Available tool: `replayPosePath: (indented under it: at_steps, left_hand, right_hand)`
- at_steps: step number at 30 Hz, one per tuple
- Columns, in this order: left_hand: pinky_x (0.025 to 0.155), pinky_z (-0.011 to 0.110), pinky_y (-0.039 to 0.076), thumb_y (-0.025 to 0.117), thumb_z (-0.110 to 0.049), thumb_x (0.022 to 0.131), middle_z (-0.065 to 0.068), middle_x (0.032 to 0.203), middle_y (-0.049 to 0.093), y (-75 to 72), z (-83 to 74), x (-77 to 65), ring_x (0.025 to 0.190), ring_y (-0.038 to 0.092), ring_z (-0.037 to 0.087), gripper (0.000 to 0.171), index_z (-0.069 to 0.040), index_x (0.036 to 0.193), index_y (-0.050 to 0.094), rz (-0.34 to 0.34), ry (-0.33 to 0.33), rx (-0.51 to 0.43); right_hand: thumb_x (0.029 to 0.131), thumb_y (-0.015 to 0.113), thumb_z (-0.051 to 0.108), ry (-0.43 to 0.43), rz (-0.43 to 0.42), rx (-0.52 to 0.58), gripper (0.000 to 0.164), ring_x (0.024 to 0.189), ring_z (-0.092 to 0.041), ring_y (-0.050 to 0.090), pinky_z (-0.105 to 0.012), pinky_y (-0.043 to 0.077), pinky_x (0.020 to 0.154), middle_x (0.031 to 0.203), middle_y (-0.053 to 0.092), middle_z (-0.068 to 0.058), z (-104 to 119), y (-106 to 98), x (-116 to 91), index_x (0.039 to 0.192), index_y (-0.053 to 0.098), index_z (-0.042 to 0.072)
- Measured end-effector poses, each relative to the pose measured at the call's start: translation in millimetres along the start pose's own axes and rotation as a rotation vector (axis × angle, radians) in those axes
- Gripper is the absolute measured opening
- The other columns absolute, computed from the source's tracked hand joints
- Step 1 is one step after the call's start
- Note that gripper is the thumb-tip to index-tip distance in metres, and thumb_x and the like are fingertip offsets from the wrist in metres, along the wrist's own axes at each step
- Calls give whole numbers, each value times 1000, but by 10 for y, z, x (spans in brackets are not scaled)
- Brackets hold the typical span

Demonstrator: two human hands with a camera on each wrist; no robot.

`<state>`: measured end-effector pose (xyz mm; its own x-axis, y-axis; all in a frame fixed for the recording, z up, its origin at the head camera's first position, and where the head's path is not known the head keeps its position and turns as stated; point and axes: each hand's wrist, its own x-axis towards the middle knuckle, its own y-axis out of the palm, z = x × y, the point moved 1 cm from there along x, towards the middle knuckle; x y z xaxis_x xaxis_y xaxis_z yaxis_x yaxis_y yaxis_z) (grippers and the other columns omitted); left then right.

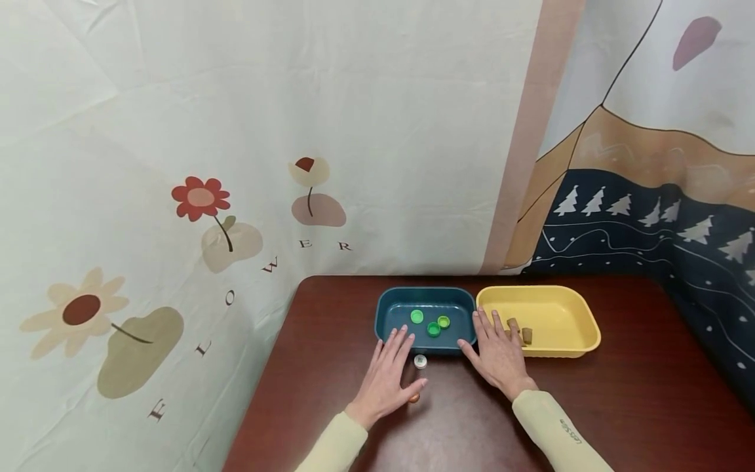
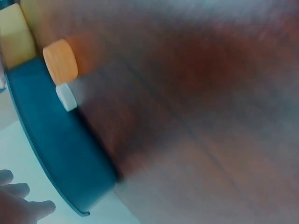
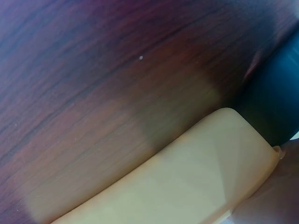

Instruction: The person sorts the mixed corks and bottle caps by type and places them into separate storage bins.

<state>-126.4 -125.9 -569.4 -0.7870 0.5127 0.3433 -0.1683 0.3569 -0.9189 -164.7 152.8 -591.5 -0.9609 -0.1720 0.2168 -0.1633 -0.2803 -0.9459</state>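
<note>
My left hand is spread with straight fingers over the front left of the dark blue tray. An orange bottle cap stands on the table, partly covered by my left thumb in the head view. Between that cap and the tray is a white bottle cap. Inside the blue tray lie several green bottle caps. My right hand, fingers extended, is over the near left part of the yellow tray, its thumb toward the blue tray. Brown corks sit in the yellow tray, partly hidden by that hand.
Both trays stand side by side near the back of the dark reddish-brown table. Behind it hangs a pale cloth printed with flowers, and a navy tree-patterned cloth borders the right side.
</note>
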Motion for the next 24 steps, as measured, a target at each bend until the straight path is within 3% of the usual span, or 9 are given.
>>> replayPosePath:
  at_steps: [4, 12, 24]
  left_hand:
    - [113, 63, 37, 72, -55, 91, 14, 166, 35, 31, -38, -87, 150, 36, 37, 88, -5, 157, 42, -30, 82, 19]
    - [114, 56, 39, 73, -58, 89, 9, 163, 40, 81, -81, -243, 150, 38, 30, 85, -9, 154, 48, 29, 185, 71]
    - [111, 57, 42, 61, -68, 93, 3, 153, 55, 119, -62, -310, 145, 46, 22, 81, -14, 153, 51, 156, 203, 91]
  right_hand:
    - [101, 48, 64, 1, 0, 1, 86, 154, -42, 24, -68, 14, 120, 166, 32, -16, -2, 6, 2, 159, 38, 1]
    - [102, 46, 64, -2, -9, 9, 86, 153, -43, 24, -68, 13, 119, 166, 32, -17, -7, 7, -10, 158, 38, 0]
    - [101, 49, 63, -2, -26, 24, 85, 153, -44, 25, -68, 13, 119, 166, 33, -18, -1, 5, -14, 158, 39, 0]
